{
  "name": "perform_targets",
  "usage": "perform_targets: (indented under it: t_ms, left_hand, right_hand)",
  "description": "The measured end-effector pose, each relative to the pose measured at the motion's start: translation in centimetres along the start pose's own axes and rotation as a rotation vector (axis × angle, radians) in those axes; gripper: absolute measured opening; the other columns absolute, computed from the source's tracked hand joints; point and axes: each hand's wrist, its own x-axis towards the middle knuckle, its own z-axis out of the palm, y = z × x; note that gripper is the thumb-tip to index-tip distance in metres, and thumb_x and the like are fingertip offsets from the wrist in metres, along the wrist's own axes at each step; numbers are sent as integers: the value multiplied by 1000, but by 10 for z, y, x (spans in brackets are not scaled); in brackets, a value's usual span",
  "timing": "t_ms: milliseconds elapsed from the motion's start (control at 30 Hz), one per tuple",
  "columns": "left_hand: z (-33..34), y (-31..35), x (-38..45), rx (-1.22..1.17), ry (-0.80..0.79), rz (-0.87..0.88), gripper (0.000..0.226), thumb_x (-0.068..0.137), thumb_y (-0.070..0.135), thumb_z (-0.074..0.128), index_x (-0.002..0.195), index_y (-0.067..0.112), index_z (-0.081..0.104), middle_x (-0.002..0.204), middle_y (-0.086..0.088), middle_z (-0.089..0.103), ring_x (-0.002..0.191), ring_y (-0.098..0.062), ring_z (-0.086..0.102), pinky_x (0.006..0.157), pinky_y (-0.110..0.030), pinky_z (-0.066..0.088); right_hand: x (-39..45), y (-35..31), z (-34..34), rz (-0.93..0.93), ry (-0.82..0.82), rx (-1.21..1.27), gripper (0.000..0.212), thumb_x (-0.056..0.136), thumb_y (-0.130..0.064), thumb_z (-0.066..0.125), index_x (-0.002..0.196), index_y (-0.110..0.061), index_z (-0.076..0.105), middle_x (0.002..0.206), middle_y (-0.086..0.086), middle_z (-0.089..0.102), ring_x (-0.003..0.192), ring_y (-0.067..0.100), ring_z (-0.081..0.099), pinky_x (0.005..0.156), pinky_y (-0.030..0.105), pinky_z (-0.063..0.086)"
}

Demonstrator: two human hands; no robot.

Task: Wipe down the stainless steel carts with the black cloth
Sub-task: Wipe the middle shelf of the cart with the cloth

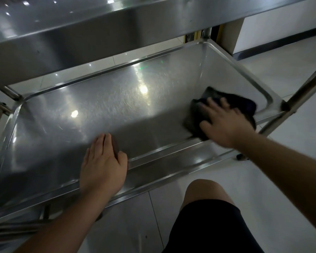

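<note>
Knee (204, 190) and black shorts (208, 225) are seen nearest, over pale floor tiles (135, 225). Just past that, the left hand (103, 165) is laid flat on the near rim of the cart's lower shelf (98, 110), fingers together and stretched out, nothing gripped. The right hand (224, 123) is pressed palm-down on the black cloth (244, 106), fingers spread a bit, so the cloth is pinned flat rather than pinched. The cloth is bunched in the shelf's near right corner, touching the steel, pretty blurry at the edges. Ceiling light spots are mirrored across the shelf's middle. A cart leg (306, 88) is angled up on the right. Farther back, the upper shelf (80, 33) is hung over everything, and a white wall (281, 28) with dark baseboard is visible far right.
</note>
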Motion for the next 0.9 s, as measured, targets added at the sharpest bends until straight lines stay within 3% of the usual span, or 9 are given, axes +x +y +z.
perform_targets:
  t_ms: [100, 200, 300, 433, 533, 667, 800, 900]
  left_hand:
    - [1, -2, 0, 1, -4, 2, 70, 108, 45, 27, 171, 19, 12, 179, -2, 8, 164, -19, 8, 130, -36, 4]
    - [1, -3, 0, 2, -8, 8, 70, 108, 45, 28, 171, 20, 11, 179, -2, 7, 164, -18, 7, 130, -34, 3]
    - [0, -4, 0, 6, -3, 17, 71, 107, 44, 30, 171, 18, 14, 178, -3, 9, 164, -18, 9, 130, -34, 3]
    - [-2, -2, -3, 3, 3, 18, 71, 107, 45, 32, 170, 17, 16, 178, -4, 12, 163, -20, 12, 131, -37, 8]
    - [-2, -2, -3, -2, 7, 17, 73, 106, 47, 31, 171, 19, 14, 178, -2, 10, 163, -18, 11, 131, -35, 7]
    - [-1, -3, -4, -6, 23, 21, 73, 106, 48, 31, 171, 19, 14, 178, -2, 12, 163, -18, 12, 131, -35, 8]
    - [1, -3, -3, -14, 25, 17, 74, 104, 51, 28, 171, 20, 17, 178, -2, 15, 163, -19, 14, 130, -36, 9]
    - [2, -2, -2, -10, 46, 18, 72, 105, 50, 27, 170, 18, 21, 177, -4, 19, 162, -20, 18, 130, -36, 11]
  right_hand:
    - [-32, -23, 15, -203, 13, -3, 72, 94, -71, 14, 162, -49, 7, 168, -20, 0, 159, 18, -5, 125, 52, 9]
    - [-33, -8, 13, -212, 33, -26, 73, 93, -80, 12, 160, -52, 9, 164, -26, 0, 158, 12, -3, 125, 51, 9]
    - [-5, 30, 4, -45, 58, -22, 76, 90, -78, 16, 160, -49, 13, 171, -17, 10, 160, 21, 5, 124, 55, 14]
    - [41, 96, -14, 261, 84, -4, 71, 98, -71, 24, 161, -44, 7, 174, 0, 6, 159, 37, -1, 125, 61, 4]
    - [79, 114, -28, 308, 112, 36, 77, 92, -77, 23, 159, -45, 6, 173, 6, 6, 157, 44, 1, 124, 64, 7]
    - [129, 111, -43, 279, 116, 66, 81, 85, -84, 25, 157, -47, 8, 171, 2, 16, 155, 41, 15, 121, 64, 18]
    - [167, 89, -49, 204, 62, 44, 78, 93, -78, 33, 161, -46, 9, 173, -4, 10, 158, 35, 5, 124, 62, 12]
    - [162, 47, -47, 36, 3, 22, 75, 100, -70, 39, 163, -41, 10, 174, -7, 8, 159, 30, 4, 125, 62, 14]
